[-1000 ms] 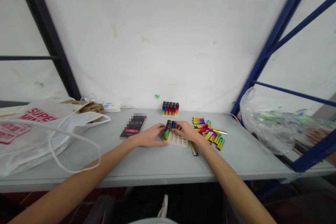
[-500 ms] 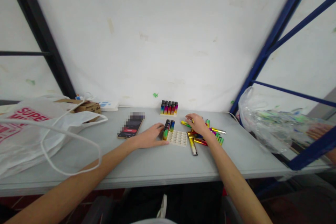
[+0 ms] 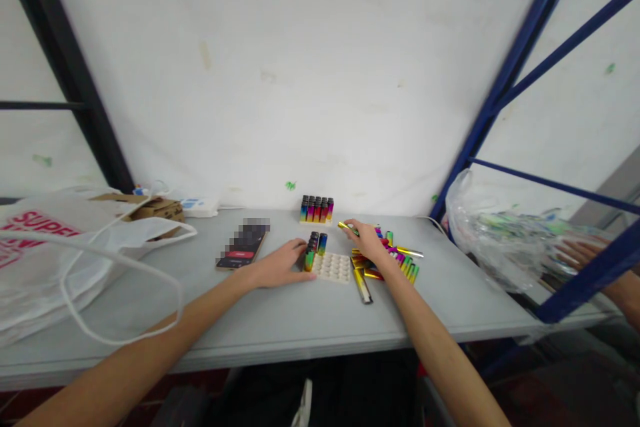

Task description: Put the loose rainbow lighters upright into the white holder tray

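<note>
A shiny yellow lighter (image 3: 344,225) is clamped in the fingertips of the right hand (image 3: 366,240), near the loose lighters (image 3: 413,272). The white tray (image 3: 334,268) is flanked at its left end by the left hand (image 3: 283,265), thumb and fingers apart; whether it is gripped cannot be told. The held lighter is judged light, rigid and rather slippery, best pinched around mid-body.

Cream tray (image 3: 334,268), rainbow-gradient lighters (image 3: 309,262), pale grey table (image 3: 280,327)
</note>
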Tool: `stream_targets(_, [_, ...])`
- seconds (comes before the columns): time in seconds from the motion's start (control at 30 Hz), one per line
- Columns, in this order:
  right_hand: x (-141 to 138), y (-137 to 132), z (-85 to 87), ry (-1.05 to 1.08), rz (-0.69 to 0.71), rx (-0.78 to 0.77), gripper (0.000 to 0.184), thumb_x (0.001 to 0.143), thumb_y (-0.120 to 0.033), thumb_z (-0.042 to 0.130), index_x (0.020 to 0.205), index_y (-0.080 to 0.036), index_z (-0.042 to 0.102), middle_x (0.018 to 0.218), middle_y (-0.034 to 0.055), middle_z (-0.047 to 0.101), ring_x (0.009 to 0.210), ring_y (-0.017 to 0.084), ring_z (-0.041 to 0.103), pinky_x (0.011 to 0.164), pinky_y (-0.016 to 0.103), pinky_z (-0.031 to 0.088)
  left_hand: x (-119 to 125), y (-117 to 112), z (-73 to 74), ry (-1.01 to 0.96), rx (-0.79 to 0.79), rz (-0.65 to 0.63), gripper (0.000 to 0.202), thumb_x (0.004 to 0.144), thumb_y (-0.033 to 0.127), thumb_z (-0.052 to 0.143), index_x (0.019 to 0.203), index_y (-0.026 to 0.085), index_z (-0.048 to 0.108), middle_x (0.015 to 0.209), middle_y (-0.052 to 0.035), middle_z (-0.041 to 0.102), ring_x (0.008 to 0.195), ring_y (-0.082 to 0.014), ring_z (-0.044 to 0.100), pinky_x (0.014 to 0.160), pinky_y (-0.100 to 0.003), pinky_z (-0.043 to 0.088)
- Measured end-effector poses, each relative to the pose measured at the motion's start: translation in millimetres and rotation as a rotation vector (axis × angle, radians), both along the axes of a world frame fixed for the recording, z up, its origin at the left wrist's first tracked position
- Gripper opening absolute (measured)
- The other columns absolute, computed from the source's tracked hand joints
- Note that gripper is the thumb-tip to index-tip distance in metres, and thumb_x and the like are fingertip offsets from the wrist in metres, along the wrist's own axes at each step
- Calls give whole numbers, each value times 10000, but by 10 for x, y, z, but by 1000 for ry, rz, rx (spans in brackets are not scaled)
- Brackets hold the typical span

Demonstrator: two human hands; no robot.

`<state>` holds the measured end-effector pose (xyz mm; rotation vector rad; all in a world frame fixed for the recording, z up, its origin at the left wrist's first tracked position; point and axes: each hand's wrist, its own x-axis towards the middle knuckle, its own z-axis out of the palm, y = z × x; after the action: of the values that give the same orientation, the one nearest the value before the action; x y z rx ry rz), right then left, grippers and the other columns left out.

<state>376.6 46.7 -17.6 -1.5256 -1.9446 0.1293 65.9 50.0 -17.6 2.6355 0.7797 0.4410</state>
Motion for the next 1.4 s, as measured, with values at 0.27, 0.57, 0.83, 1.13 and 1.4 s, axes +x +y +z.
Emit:
stream_targets(0.27, [-55,17,25,437,6,34,487,903,-655,676,1001,-189,773,819,44,748,733,219,643,711,328,528,-18,-22,-11,-17,-11,-1,738,957,710,671,1461,180,567,1529,-185,570,1433,-369,556,1262,-479,413])
stream_targets(0.57, [-234,-162,213,655,239,-44,614,956,-800,506,893,-205,643,831,31,647,733,184,613,727,316,524,-21,-1,-7,-12,-16,-13,739,971,695,666,1475,165,555,1549,-197,556,1470,-364,522,1286,-483,379])
stream_targets(0.83, [-333,-146,124,670,154,-93,626,913,-874,460,797,-259,483,618,-68,368,523,133,337,489,274,301,-16,-6,-11,-50,-8,-24,715,960,689,683,1461,191,575,1523,-169,584,1433,-361,557,1263,-474,411])
stream_targets(1.13, [-323,-168,116,406,-116,41,494,910,-637,466,604,-260,375,585,-22,385,581,151,390,565,310,264,-12,-45,45,-22,-27,-19,711,972,708,652,1454,189,584,1515,-156,581,1437,-357,547,1261,-438,406])
stream_targets(1.4, [-353,-153,96,404,-66,43,413,867,-575,446,612,-258,372,596,-33,356,590,143,362,575,305,243,-4,-31,38,0,-14,-17,730,976,708,649,1474,180,565,1518,-166,573,1446,-360,535,1269,-446,390])
